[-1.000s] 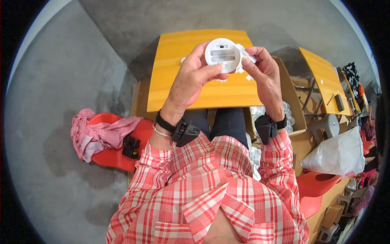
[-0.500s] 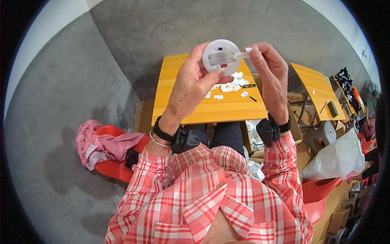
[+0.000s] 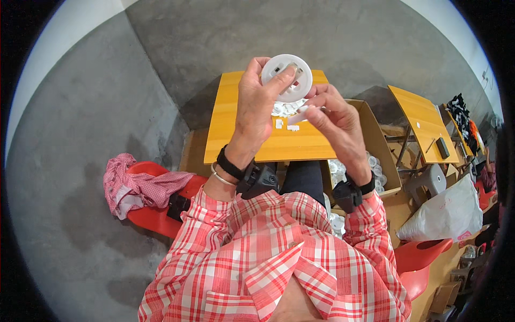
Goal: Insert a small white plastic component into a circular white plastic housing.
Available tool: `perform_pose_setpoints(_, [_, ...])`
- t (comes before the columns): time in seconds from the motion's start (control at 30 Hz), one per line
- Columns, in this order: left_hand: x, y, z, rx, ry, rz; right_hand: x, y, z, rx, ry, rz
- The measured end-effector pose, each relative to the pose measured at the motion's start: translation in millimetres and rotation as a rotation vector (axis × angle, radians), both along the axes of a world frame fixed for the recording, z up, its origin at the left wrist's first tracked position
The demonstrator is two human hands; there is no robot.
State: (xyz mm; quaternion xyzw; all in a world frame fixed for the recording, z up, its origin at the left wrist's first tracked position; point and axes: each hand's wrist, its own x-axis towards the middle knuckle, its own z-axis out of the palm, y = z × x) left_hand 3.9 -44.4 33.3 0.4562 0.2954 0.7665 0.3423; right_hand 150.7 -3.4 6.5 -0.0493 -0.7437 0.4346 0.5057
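Held up over the yellow table (image 3: 228,134) is a round white plastic disc (image 3: 305,75) with a recessed compartment in its face. My left hand (image 3: 253,104) grips it by the left rim, its thumb laid across the compartment and covering part of it. Just below and right of the disc, my right hand (image 3: 340,123) pinches a small pale strip (image 3: 296,117) between thumb and fingers. The strip is apart from the compartment. Beneath both hands, a pile of small white pieces (image 3: 281,110) lies on the table, partly hidden.
An open cardboard box (image 3: 370,121) with round white parts (image 3: 377,174) stands right of the table. Farther right are another yellow table (image 3: 416,115), a grey stool (image 3: 432,181), a white bag (image 3: 442,214) and a red chair (image 3: 421,257). A cloth-draped red chair (image 3: 147,221) is at left.
My right hand has drawn the strip away from the disc, down and to the left. My left thumb has moved from the disc's lower rim onto its compartment.
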Motion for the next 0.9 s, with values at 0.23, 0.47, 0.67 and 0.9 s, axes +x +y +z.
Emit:
perform_pose_setpoints(0.23, [16, 3, -7, 0.012, 0.016, -0.023, 4, 1, 8, -0.036, 0.062, -0.118])
perform_pose_setpoints(0.47, [-14, -8, -1, -0.099, 0.284, -0.393, 26, 25, 33, 0.255, -0.114, -0.131])
perform_pose_setpoints(0.67, [-10, -2, -9, -0.223, 0.127, -0.677, 20, 33, 35, 0.26, -0.099, -0.21])
perform_pose_setpoints(0.9, [6, 1, -16, -0.071, 0.064, -0.483, 8, 33, 23, 0.207, 0.037, -0.27])
